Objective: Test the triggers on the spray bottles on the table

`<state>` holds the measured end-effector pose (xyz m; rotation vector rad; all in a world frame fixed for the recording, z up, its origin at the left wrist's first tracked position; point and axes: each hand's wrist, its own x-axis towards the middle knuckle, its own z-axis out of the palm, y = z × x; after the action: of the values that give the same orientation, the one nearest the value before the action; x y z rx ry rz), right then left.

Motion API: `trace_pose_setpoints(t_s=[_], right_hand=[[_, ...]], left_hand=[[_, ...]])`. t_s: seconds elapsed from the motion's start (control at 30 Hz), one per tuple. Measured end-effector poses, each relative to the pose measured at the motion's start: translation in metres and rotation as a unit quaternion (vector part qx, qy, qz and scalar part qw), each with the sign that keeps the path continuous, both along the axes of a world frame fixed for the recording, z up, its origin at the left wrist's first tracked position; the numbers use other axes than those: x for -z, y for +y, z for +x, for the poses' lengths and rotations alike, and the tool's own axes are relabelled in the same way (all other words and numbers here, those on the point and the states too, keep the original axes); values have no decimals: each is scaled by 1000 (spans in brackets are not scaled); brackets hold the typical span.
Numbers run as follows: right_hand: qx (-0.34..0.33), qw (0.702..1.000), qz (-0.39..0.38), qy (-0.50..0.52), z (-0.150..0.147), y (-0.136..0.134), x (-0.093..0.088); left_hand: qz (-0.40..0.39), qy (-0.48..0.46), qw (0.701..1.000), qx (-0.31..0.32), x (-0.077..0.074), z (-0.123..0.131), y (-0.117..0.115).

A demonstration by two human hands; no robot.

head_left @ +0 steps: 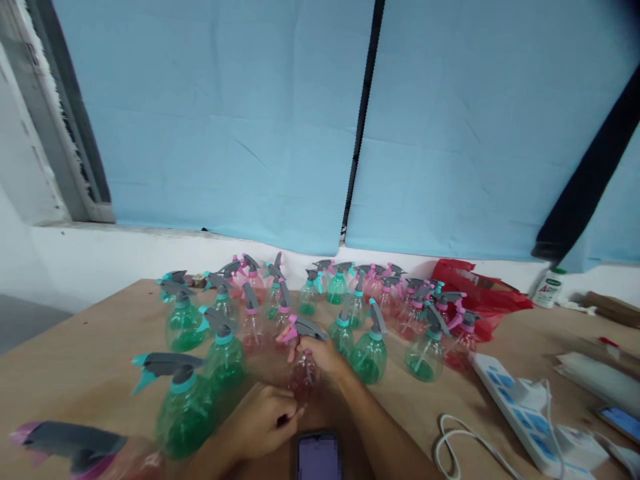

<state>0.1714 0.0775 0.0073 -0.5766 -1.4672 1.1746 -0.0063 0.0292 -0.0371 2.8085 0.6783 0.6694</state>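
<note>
A clear spray bottle with a pink collar and grey head (304, 373) stands in front of me, some red liquid inside. Around its neck, just below the trigger head, my right hand (323, 352) is closed. My left hand (267, 417) is curled shut beside the bottle's base, its fingertips near or touching it; whatever those fingers hold, if anything, is hidden. A phone (319, 457) lies below the bottle, between my forearms. To the left are green-liquid spray bottles with turquoise collars (187, 417), and another (370, 353) stands right of my right hand.
Several more pink and green spray bottles crowd the wooden table (100, 347) toward the wall. A pink-collared one (120, 460) is at the front left. To the right are a power strip (520, 413), white cable (467, 433), red plastic bag (480, 300), white bottle (549, 289) and second phone (623, 421).
</note>
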Motion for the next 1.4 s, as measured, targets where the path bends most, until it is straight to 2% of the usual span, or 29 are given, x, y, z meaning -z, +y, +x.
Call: trace_pose_setpoints(t_s=[0.13, 0.23, 0.37, 0.43, 0.63, 0.77, 0.9, 1.07, 1.2, 1.23, 1.3, 1.4], right_hand=[[46, 998, -26, 19, -5, 2, 6], [152, 988, -8, -2, -8, 5, 15], [357, 932, 25, -48, -13, 10, 30], [415, 907, 27, -71, -15, 13, 35], [439, 892, 60, -92, -22, 38, 35], [464, 876, 65, -116, -18, 59, 33], [475, 867, 77, -129, -14, 70, 33], [480, 861, 113, -126, -16, 57, 27], [464, 846, 217, -151, -6, 29, 2], [467, 835, 246, -159, -1, 23, -5], [516, 799, 263, -162, 12, 16, -17], [596, 758, 209, -165, 31, 17, -21]], left_hand=[[3, 0, 1000, 0, 1, 0, 0], [3, 3, 1000, -1, 2, -1, 0], [4, 5, 1000, -9, 2, -1, 0], [7, 4, 1000, -13, 2, -1, 0], [3, -1, 1000, -9, 4, -2, 1], [11, -3, 1000, -10, 3, -2, 0], [16, -1, 1000, -9, 0, -2, -1], [15, -2, 1000, -8, 2, -3, -1], [19, -7, 1000, -8, 4, -3, 1], [22, -8, 1000, -8, 4, -2, 1], [26, -7, 1000, -4, 4, -2, 1], [29, 0, 1000, -4, 5, -2, 1]])
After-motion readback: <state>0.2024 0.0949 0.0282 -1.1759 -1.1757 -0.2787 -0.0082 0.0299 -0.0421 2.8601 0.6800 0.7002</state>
